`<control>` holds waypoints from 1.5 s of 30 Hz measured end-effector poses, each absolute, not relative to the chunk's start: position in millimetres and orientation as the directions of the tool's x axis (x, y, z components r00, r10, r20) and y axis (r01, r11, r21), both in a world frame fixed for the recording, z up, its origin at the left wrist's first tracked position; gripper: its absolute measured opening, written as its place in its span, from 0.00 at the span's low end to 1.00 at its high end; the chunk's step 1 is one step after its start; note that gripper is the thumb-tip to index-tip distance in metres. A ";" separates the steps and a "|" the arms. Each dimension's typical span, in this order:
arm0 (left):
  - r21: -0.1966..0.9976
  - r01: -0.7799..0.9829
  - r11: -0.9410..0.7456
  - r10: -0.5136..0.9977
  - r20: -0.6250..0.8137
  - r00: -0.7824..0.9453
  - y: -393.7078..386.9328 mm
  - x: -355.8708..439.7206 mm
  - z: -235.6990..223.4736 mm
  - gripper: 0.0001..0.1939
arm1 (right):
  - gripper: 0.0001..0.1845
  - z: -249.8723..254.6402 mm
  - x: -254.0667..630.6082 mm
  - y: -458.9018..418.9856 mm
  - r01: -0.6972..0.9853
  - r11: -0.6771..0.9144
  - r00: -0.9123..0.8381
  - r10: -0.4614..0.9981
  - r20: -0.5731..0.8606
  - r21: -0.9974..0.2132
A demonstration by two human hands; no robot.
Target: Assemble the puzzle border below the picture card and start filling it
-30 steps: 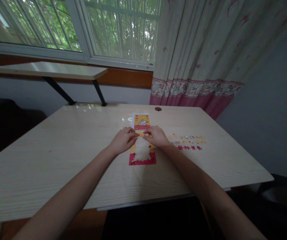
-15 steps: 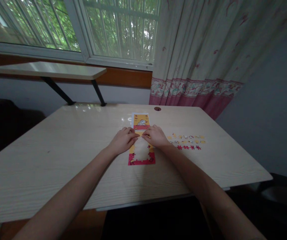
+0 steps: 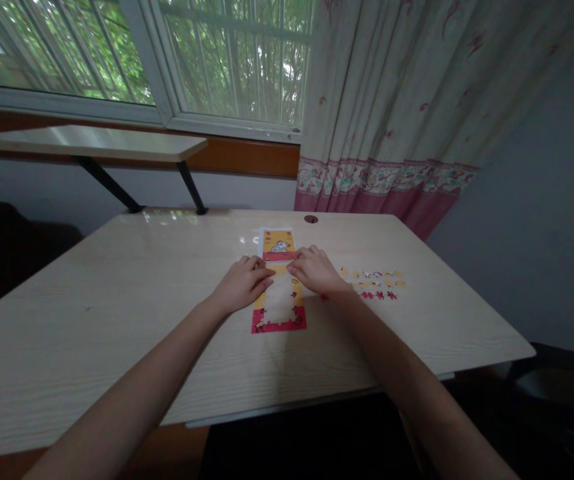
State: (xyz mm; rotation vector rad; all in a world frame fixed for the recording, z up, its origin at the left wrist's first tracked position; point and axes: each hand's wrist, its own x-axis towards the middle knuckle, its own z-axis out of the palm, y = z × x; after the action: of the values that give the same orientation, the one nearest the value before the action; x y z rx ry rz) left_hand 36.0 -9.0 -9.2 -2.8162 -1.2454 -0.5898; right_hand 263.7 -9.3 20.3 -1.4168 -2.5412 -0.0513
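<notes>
A jigsaw border (image 3: pixel 279 327), yellow above and red along the near side, lies flat on the table around a bare middle. Its inner edge shows knobs and notches. My left hand (image 3: pixel 243 285) grips its upper left part, fingers bent and thumb over the left side. At the upper right, my right hand (image 3: pixel 317 270) holds the border with curled fingers, thumb and forefinger close together. The fingers cover parts of the upper border. Just beyond them lies a picture card (image 3: pixel 279 243) with a white cartoon animal on yellow and red.
Several loose jigsaw pieces (image 3: pixel 379 295) lie in rows to the right, partly behind my right forearm. A raised shelf (image 3: pixel 91 141) on black legs stands at the back left. A round cable hole (image 3: pixel 311 219) is near the far table edge, below the curtain (image 3: pixel 367 133).
My fingertips, nearly together at the middle of the upper border before, are now a little farther apart towards its corners. The whole view has shifted slightly.
</notes>
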 end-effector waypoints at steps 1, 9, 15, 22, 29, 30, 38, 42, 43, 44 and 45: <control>0.146 0.712 -0.687 0.709 0.349 0.613 -8.6 35.2 -9.4 0.17 | 0.18 20.4 266.2 -9.2 0.845 0.527 -0.499 0.839 0.218 -0.090; 0.130 0.716 -0.685 0.710 0.339 0.617 -7.7 34.9 -10.5 0.18 | 0.16 12.6 263.9 -7.4 0.774 0.609 -0.587 0.793 0.166 -0.175; 0.159 0.699 -0.697 0.702 0.351 0.620 -1.6 23.2 -9.0 0.23 | 0.25 19.2 283.3 -4.0 0.767 0.617 -0.595 0.786 0.165 -0.173; 0.150 0.717 -0.681 0.727 0.259 0.636 6.0 -2.5 -0.7 0.31 | 0.36 21.4 301.7 -4.7 0.782 0.591 -0.589 0.805 0.073 -0.201; 0.154 0.731 -0.665 0.745 0.196 0.637 7.5 -3.8 -4.0 0.36 | 0.35 21.8 299.2 -5.1 0.783 0.578 -0.585 0.810 0.043 -0.232; 0.152 0.729 -0.667 0.744 0.194 0.640 7.7 -3.7 -4.2 0.36 | 0.35 21.8 299.2 -5.2 0.783 0.575 -0.583 0.811 0.041 -0.236; 0.170 0.717 -0.677 0.735 0.217 0.642 6.5 -1.8 -1.4 0.34 | 0.28 24.3 306.1 -4.7 0.725 0.572 -0.563 0.813 0.148 -0.384; 0.167 0.740 -0.652 0.754 0.246 0.609 8.7 0.1 -6.7 0.29 | 0.19 37.5 328.3 -0.7 0.702 0.459 -0.445 0.880 0.169 -0.544; 0.156 0.747 -0.646 0.758 0.254 0.602 9.6 0.1 -8.6 0.28 | 0.18 40.9 337.3 0.5 0.712 0.429 -0.415 0.896 0.159 -0.556; 0.144 0.754 -0.641 0.760 0.261 0.595 10.5 0.0 -10.3 0.27 | 0.17 43.9 347.5 1.5 0.722 0.405 -0.392 0.908 0.150 -0.561; 0.132 0.761 -0.635 0.762 0.269 0.589 11.2 0.0 -11.8 0.27 | 0.17 46.2 358.6 2.1 0.729 0.386 -0.370 0.917 0.148 -0.565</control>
State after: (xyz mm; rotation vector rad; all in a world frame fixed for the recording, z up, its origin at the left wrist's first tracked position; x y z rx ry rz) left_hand 0.0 11.2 -11.8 -2.8031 -1.3429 -0.4775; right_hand 358.6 2.1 46.2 -1.4168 -2.2091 0.5730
